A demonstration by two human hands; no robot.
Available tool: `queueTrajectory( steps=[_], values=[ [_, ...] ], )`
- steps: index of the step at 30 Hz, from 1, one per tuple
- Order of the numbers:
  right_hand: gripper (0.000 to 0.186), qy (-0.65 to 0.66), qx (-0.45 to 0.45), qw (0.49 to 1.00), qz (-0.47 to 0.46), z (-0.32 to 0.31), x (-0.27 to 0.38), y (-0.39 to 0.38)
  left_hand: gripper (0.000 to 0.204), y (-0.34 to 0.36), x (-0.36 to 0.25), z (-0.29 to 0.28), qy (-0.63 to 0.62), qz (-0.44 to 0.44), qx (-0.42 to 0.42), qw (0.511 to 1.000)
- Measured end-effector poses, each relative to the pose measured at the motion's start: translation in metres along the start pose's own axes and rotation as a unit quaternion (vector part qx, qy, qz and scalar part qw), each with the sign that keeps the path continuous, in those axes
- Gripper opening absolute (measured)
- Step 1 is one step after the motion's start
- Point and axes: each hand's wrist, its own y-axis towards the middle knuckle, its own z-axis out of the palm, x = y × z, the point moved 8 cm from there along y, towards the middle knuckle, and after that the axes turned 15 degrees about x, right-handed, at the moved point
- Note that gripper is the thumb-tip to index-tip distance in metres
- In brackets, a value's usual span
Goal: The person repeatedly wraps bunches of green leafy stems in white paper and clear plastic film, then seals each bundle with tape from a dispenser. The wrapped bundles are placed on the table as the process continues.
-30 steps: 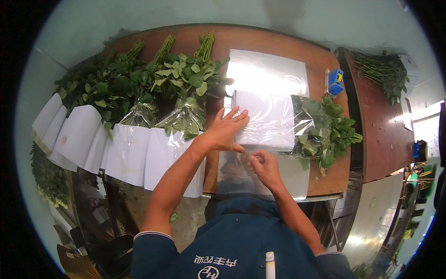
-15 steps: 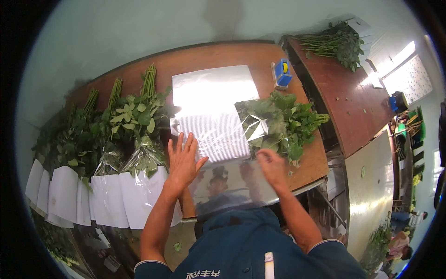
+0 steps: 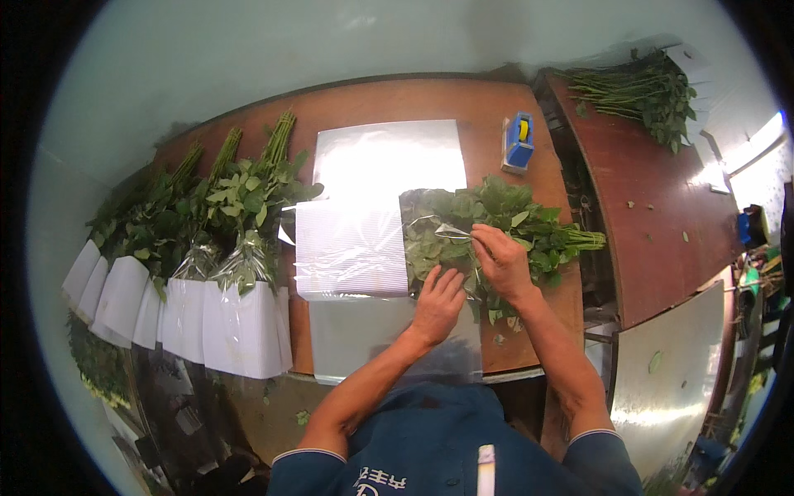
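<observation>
A leafy bunch of stems (image 3: 521, 211) lies sideways on the table, its cut ends pointing right. White ribbed paper (image 3: 351, 248) wraps its left end, and clear film covers the leaves beside the paper. Between thumb and fingers, my right hand (image 3: 503, 260) pinches a gathered corner of the clear film (image 3: 451, 232) above the leaves. My left hand (image 3: 438, 307) lies on the near edge of the bunch, fingers stretched out and slightly bent, just right of the paper. Beneath the bunch is a stack of clear film sheets (image 3: 389, 331), showing on the near and far sides.
Several wrapped bunches (image 3: 240, 190) with white paper (image 3: 244, 326) lie along the table's left side. A blue tape dispenser (image 3: 518, 142) stands at the back right of the brown table (image 3: 529, 351). More stems (image 3: 620, 89) lie on a reddish table (image 3: 641, 215) to the right.
My right hand has moved up and now pinches the film corner. My left hand has shifted right from the ribbed paper to the bunch's near edge. The ribbed paper sits further left.
</observation>
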Motion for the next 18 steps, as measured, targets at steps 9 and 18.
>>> queueTrajectory(
  steps=[9, 18],
  values=[
    [0.017, 0.219, 0.171, 0.959, 0.057, 0.037, -0.032, -0.038, 0.011, -0.006, 0.015, -0.046, -0.067, -0.096, -0.101, 0.988],
    [0.022, 0.053, 0.169, 0.975, 0.132, 0.069, -0.046, -0.032, 0.008, 0.046, 0.086, -0.009, -0.132, -0.171, 0.051, 0.975]
  ],
)
